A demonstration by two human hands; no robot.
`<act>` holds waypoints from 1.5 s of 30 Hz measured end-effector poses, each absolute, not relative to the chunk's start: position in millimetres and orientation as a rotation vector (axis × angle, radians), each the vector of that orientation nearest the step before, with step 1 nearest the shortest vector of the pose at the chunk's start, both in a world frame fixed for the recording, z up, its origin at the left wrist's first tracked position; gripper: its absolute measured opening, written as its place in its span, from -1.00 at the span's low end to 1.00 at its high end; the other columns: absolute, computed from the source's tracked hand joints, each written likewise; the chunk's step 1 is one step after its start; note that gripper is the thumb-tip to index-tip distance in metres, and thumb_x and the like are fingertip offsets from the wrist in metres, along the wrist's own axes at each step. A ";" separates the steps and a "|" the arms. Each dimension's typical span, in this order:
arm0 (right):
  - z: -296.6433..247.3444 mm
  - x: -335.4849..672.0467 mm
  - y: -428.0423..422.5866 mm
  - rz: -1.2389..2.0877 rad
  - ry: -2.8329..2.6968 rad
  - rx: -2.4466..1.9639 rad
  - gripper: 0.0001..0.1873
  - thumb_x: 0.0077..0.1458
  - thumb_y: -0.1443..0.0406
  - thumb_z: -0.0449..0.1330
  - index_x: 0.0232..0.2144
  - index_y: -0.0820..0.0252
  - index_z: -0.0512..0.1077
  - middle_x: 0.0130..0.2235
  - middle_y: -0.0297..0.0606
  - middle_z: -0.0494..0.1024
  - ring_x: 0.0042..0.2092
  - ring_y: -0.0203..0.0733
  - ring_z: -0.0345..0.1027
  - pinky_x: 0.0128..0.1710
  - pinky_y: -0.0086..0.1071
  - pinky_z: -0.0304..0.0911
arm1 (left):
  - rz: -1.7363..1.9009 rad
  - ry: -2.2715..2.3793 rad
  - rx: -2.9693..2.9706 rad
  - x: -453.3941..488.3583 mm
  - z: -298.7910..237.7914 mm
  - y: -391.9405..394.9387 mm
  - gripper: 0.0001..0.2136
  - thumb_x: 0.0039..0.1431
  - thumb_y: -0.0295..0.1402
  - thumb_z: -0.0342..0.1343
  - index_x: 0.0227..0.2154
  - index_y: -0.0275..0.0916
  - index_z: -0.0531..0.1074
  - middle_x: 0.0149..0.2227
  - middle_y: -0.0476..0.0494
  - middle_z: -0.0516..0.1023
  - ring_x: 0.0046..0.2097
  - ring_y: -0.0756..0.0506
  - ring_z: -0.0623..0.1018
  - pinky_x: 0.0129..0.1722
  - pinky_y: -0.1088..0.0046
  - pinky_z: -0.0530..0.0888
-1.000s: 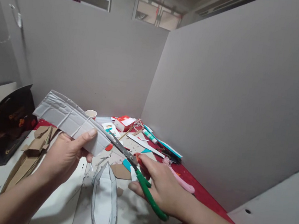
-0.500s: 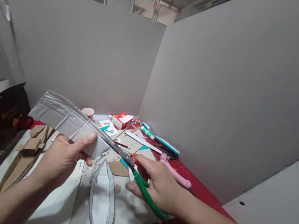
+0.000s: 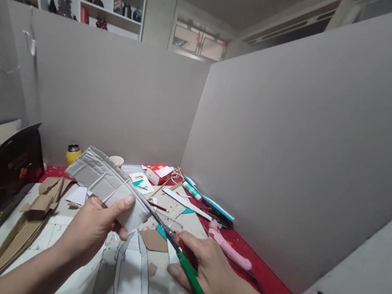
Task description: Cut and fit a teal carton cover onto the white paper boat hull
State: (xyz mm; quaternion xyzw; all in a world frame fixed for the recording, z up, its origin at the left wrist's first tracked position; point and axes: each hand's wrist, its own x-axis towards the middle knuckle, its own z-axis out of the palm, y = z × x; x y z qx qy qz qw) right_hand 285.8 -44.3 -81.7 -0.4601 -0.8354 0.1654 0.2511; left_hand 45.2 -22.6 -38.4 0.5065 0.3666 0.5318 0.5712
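Note:
My left hand [image 3: 99, 226] pinches a creased grey-white piece of cardboard [image 3: 103, 177] between thumb and fingers, tilted up to the left above the table. In my right hand [image 3: 207, 271] is a pair of scissors [image 3: 187, 266] with green handles and an orange part near the pivot. The scissor blades lie along the cardboard's right edge; whether they bite into it I cannot tell. Below the hands rests a boat-shaped white cardboard piece [image 3: 130, 275] with dark-lined edges. A flat brown cardboard scrap [image 3: 154, 240] lies just behind it.
To the left are a folded brown cardboard boat shape [image 3: 15, 243] and a black box [image 3: 3, 177]. Behind stand a yellow bottle [image 3: 73, 154], a paper cup [image 3: 116, 160] and a red box [image 3: 158, 173]. A pink-handled tool [image 3: 230, 250] lies right, beside grey partitions [image 3: 292, 146].
The view has tilted up and shifted, so the table sits lower and the yellow bottle shows. The cardboard is still in my left hand, the scissors still along its edge.

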 end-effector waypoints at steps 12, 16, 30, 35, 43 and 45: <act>-81.0 287.3 -46.6 0.389 -2.247 -1.400 -0.70 0.06 0.05 0.19 -0.46 0.10 0.24 -0.54 -0.41 0.35 -0.49 -0.26 0.16 -0.49 -0.41 0.06 | 1.206 0.867 1.204 47.9 -44.5 -21.6 -0.74 0.01 -0.21 0.31 -0.62 -0.30 0.54 -0.60 -0.10 0.49 -0.54 -0.01 0.42 -0.60 0.55 0.45; -76.3 283.5 -45.9 0.370 -2.271 -1.394 -0.72 0.04 0.07 0.21 -0.43 0.09 0.25 -0.52 -0.41 0.37 -0.48 -0.24 0.17 -0.46 -0.40 0.09 | 1.147 0.845 1.254 52.2 -48.9 -22.8 -0.77 0.00 -0.23 0.31 -0.35 -0.31 0.62 -0.40 -0.20 0.61 -0.49 -0.03 0.47 -0.59 0.54 0.47; -92.7 289.0 -42.1 0.454 -2.182 -1.295 -0.67 0.09 0.04 0.17 -0.49 0.10 0.20 -0.54 -0.43 0.28 -0.50 -0.28 0.10 -0.47 -0.40 0.03 | 1.092 0.825 1.247 49.0 -45.4 -21.2 -0.75 0.03 -0.19 0.29 -0.39 -0.32 0.61 -0.42 -0.19 0.60 -0.50 -0.02 0.46 -0.60 0.55 0.45; -92.2 286.2 -41.6 0.469 -2.188 -1.286 -0.65 0.09 0.05 0.17 -0.51 0.10 0.17 -0.55 -0.46 0.23 -0.50 -0.30 0.06 -0.47 -0.41 0.02 | 1.314 0.901 1.309 32.9 -45.9 -5.5 -0.76 0.03 -0.20 0.31 -0.36 -0.30 0.59 -0.34 -0.16 0.60 -0.37 -0.07 0.51 -0.41 0.46 0.52; -88.9 276.7 -36.0 0.385 -2.201 -1.325 -0.66 0.03 0.05 0.20 -0.50 0.10 0.19 -0.57 -0.44 0.27 -0.52 -0.30 0.05 -0.49 -0.41 -0.02 | 1.421 0.855 1.223 40.1 -46.4 -8.3 -0.77 0.01 -0.23 0.33 -0.32 -0.28 0.61 -0.37 -0.13 0.65 -0.35 -0.09 0.56 -0.31 0.46 0.52; -90.7 278.1 -35.4 0.365 -2.213 -1.319 -0.66 0.04 0.04 0.19 -0.50 0.10 0.19 -0.57 -0.44 0.26 -0.53 -0.30 0.03 -0.50 -0.41 -0.03 | 1.424 0.889 1.217 43.7 -45.3 -11.8 -0.76 -0.01 -0.22 0.34 -0.32 -0.27 0.62 -0.39 -0.11 0.65 -0.38 -0.07 0.56 -0.32 0.48 0.52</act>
